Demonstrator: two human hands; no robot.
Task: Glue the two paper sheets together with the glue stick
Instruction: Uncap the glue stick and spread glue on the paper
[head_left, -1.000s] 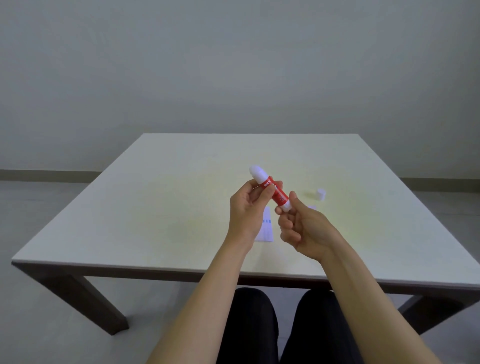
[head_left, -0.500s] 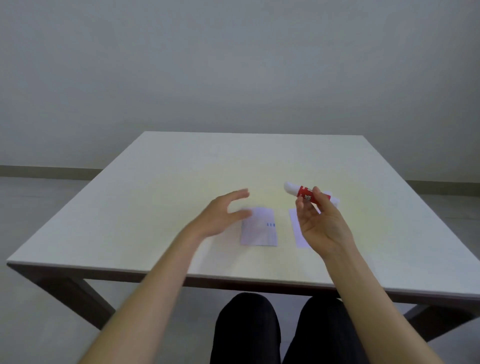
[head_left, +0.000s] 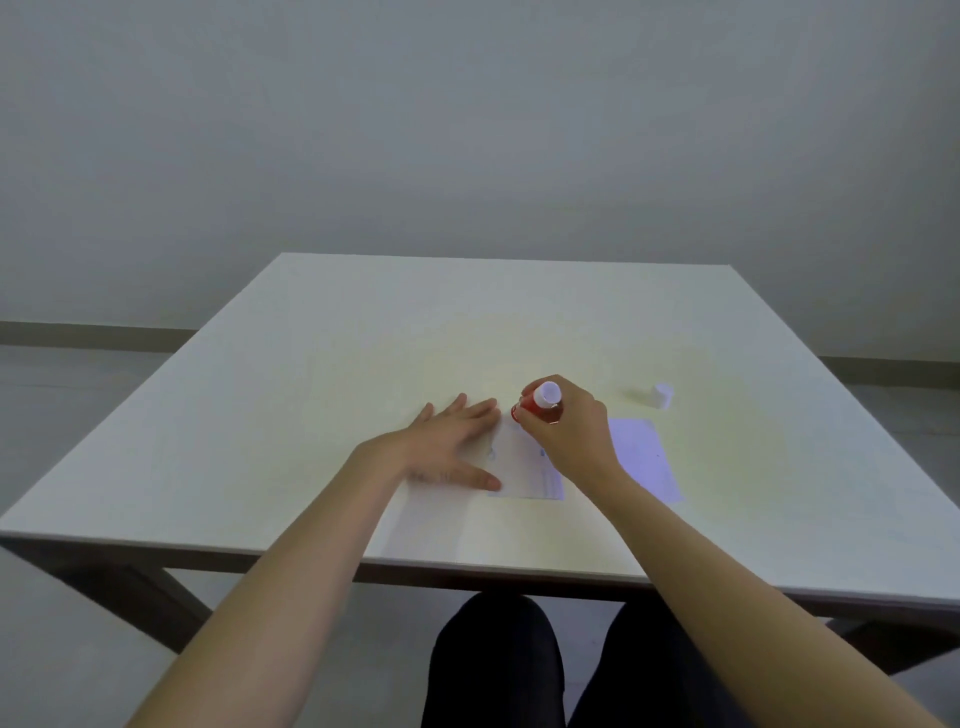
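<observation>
Since half a second ago the left hand has dropped flat, fingers spread, onto the near sheet; the right hand has lowered the gripped glue stick to its twelve-o'clock edge. The second sheet lies at three o'clock on the desk. A hard stroke could wrinkle the paper.

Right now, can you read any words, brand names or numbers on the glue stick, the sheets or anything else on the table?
None legible.
Glue stick in the right hand: red label, any print blurred and mostly covered.
Left paper sheet under the left hand: small blue marks, too small to read.
Right paper sheet: faint specks, no readable text.
White cap: no marking visible.
</observation>
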